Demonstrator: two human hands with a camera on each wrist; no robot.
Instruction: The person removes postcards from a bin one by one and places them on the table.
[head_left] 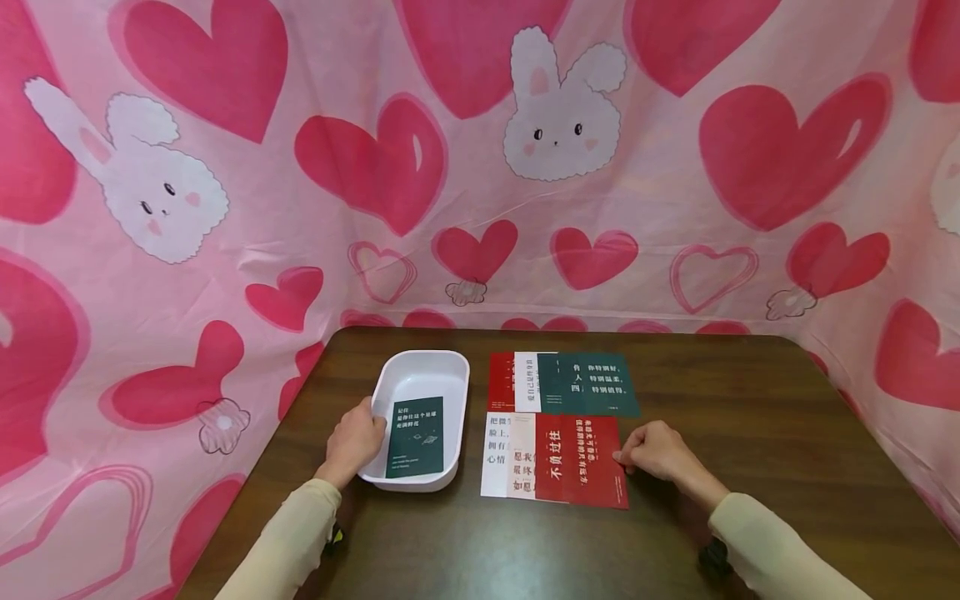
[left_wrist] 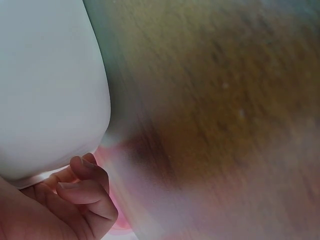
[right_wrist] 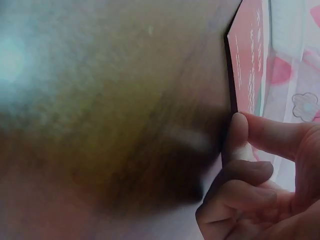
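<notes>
My left hand [head_left: 354, 442] grips the left rim of a white plastic tub [head_left: 426, 372]. In the left wrist view its curled fingers [left_wrist: 90, 187] sit right at the tub's edge. A dark green card [head_left: 415, 442] with white lettering lies inside, leaning over the tub's near end. My right hand [head_left: 660, 454] pinches the right edge of a red card [head_left: 600, 467] between thumb and forefinger, the other fingers curled. That red card overlaps a pale pink card [head_left: 524, 450] and a white card [head_left: 497, 467] to its left.
Behind this row lies another overlapping row: a red card [head_left: 501, 383], a white card [head_left: 527, 382] and a green card [head_left: 592, 385]. Everything rests on a brown wooden table [head_left: 750, 400]. A pink cloth [head_left: 480, 200] with hearts and rabbits hangs around the table's back and sides.
</notes>
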